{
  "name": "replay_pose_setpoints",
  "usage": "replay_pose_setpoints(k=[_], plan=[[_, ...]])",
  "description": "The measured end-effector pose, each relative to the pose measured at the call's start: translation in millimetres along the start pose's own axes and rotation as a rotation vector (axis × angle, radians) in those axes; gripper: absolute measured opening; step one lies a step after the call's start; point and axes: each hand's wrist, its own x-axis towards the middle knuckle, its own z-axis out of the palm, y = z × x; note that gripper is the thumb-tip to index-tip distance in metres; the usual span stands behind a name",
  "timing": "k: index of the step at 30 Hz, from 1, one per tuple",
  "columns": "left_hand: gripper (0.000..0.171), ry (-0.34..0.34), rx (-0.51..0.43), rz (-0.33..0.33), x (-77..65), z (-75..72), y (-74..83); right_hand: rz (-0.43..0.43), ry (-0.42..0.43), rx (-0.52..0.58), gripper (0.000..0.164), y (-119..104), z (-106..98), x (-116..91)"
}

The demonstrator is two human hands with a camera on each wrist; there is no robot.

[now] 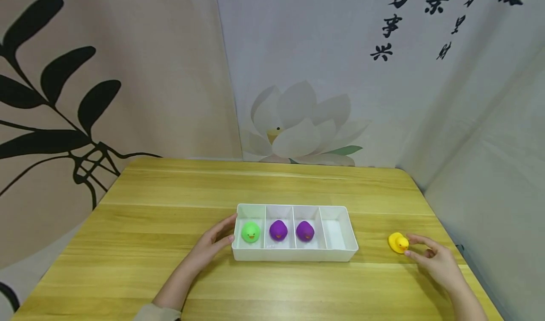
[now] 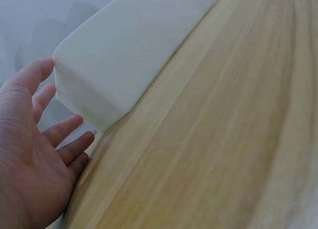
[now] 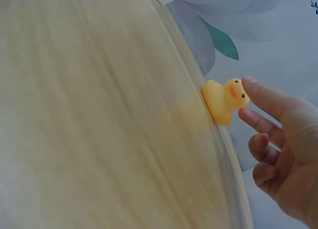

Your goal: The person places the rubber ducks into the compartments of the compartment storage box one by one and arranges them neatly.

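A white four-section tray (image 1: 294, 255) sits on the table. In its leftmost section is a green toy duck (image 1: 250, 232); purple toy ducks (image 1: 278, 230) (image 1: 305, 231) occupy the two middle sections, and the rightmost holds nothing. My left hand (image 1: 215, 240) rests its fingertips against the tray's left end, fingers spread and loosely bent in the left wrist view. To the right, a yellow toy duck (image 3: 223, 101) stands upright on the table. My right hand (image 3: 290, 149) is beside it, thumb and forefinger apart near its head; the thumb tip seems to touch it.
The wooden table (image 1: 170, 188) runs back to a printed cloth backdrop (image 1: 306, 65) with a lotus, leaves and black characters. Cloth also hangs along the right side, past the table edge near the yellow duck.
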Motion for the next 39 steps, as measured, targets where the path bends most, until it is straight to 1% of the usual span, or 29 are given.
replay_pose_setpoints(k=[3,6,10,14,22,31,34,39], plan=[[0.054,-0.003,0.002,0.005,0.2,-0.2,0.3,0.015,-0.010,0.008,0.051,2,0,0],[0.054,-0.003,0.001,0.006,0.2,-0.2,1.1,0.006,-0.010,0.018,0.049,2,1,0],[0.053,0.001,0.004,-0.012,-0.2,0.0,2.1,-0.003,0.001,0.026,0.046,2,2,1],[0.053,0.006,0.005,-0.026,-0.2,0.2,2.6,0.006,0.002,0.019,0.045,3,3,2],[0.053,0.005,0.016,-0.020,-0.4,0.0,2.1,0.070,-0.010,0.020,0.048,5,3,6],[0.053,0.006,0.017,-0.020,0.4,0.1,1.3,0.062,0.012,-0.011,0.044,1,6,7],[0.053,0.005,0.017,-0.017,0.5,0.0,0.8,0.071,0.020,-0.003,0.044,0,7,8],[0.053,0.005,0.019,-0.017,0.4,0.1,1.1,0.051,0.039,0.019,0.042,-3,10,8]])
